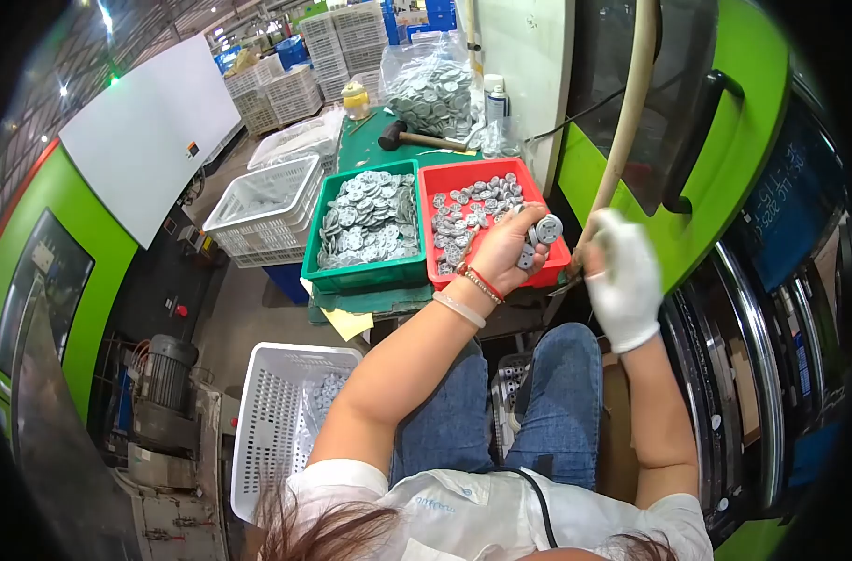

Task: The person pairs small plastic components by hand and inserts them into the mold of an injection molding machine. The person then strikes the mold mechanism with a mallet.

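My bare left hand (pixel 508 251), with bracelets at the wrist, is closed around several round grey discs (pixel 548 228) with small holes. It is above the right side of a red bin (pixel 433 166) that holds many smaller grey pieces (pixel 482 194). To its left stands a green bin (pixel 321 271) heaped with flat round grey discs (pixel 370 213). My right hand (pixel 622 280) wears a white glove and is right of the red bin, beside a long pale pole (pixel 626 122). Motion blurs its fingers, so I cannot make out whether it holds anything.
A mallet (pixel 416 139) and a bag of grey discs (pixel 432 93) lie farther back on the green table (pixel 356 147). White crates (pixel 267 206) stand at left; another white basket (pixel 257 421) is by my left leg. A green machine door (pixel 762 140) is close on the right.
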{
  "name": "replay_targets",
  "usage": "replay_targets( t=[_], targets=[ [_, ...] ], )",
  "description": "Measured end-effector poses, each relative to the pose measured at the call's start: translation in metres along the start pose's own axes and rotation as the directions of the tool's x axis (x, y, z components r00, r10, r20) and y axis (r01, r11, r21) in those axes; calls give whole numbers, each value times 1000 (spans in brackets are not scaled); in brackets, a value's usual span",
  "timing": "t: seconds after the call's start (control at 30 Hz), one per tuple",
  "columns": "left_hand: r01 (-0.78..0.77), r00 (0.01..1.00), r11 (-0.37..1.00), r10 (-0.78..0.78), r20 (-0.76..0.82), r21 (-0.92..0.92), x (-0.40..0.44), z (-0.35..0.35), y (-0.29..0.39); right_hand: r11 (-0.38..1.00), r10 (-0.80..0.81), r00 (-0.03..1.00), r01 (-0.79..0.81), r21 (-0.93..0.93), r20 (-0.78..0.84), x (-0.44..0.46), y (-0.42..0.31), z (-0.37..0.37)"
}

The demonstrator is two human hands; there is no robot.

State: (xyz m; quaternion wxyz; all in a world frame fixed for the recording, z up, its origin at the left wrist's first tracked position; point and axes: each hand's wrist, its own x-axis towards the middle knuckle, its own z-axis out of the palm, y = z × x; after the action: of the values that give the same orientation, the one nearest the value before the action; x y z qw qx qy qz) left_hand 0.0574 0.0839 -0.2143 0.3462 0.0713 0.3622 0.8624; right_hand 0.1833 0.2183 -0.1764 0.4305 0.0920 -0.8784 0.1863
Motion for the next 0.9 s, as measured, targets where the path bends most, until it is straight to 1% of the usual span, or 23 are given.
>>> replay_targets(
  t=[0.03,0.1,0.2,0.3,0.43,0.53,0.63,0.73,0.83,0.9],
  targets=[
    [-10,1000,1000,10,23,-2,0,1,-2,997,72,989,-75,19,127,-5,-3,10],
    [-25,998,1000,26,63,-8,1,2,-10,972,186,959,-211,102,215,-14,-2,27],
    [-6,997,1000,7,81,-10,1,2,-9,990,45,998,-50,132,36,-17,7,40],
    [11,997,1000,-11,80,1,-4,7,-9,957,180,983,-185,222,41,-13,6,41],
    [19,994,1000,-20,103,5,0,4,-13,994,35,999,-38,106,34,-10,8,41],
    [40,994,998,-44,103,44,3,1,-15,990,58,998,-59,128,12,-16,11,46],
    [26,994,998,-32,106,54,3,0,-16,909,269,948,-307,280,168,-15,8,41],
    [-107,987,980,84,138,168,2,2,-17,951,230,963,-253,180,139,-14,6,41],
    [-135,987,968,112,115,213,6,4,-19,941,291,942,-313,131,166,-15,3,39],
    [-182,981,956,162,103,230,5,11,-21,950,259,963,-269,157,80,-16,-1,37]
  ],
)
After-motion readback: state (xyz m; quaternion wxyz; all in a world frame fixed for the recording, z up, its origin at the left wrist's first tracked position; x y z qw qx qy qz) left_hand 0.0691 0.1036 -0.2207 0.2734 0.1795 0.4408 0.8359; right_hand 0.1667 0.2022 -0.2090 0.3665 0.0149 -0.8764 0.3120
